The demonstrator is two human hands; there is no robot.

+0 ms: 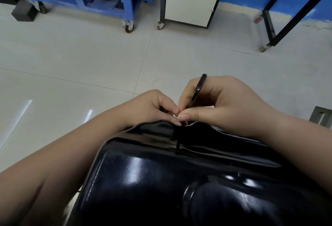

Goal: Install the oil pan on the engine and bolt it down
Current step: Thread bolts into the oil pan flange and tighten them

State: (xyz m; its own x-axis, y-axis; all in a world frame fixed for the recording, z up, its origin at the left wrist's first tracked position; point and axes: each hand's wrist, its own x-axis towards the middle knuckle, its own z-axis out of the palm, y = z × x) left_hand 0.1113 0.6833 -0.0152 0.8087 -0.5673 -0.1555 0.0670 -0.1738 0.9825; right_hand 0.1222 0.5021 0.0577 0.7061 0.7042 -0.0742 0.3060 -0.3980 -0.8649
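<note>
Floor tiles (89, 55) lie beyond the hands: left hand (158, 107) pinches a dark part (163, 110), right hand (224, 107) grips a slim tool (198, 89) liable to slip off the glossy oil pan (161, 171).

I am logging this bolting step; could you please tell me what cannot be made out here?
Head view:
Bolt and hole at the far rim of the glossy black metal oil pan: covered by both hands' fingertips.
Working end of the thin black rod-like tool in the right hand: behind fingers.
Whether the left hand holds anything: curled fingers cover it.
Engine: under the pan, cut off below.
</note>
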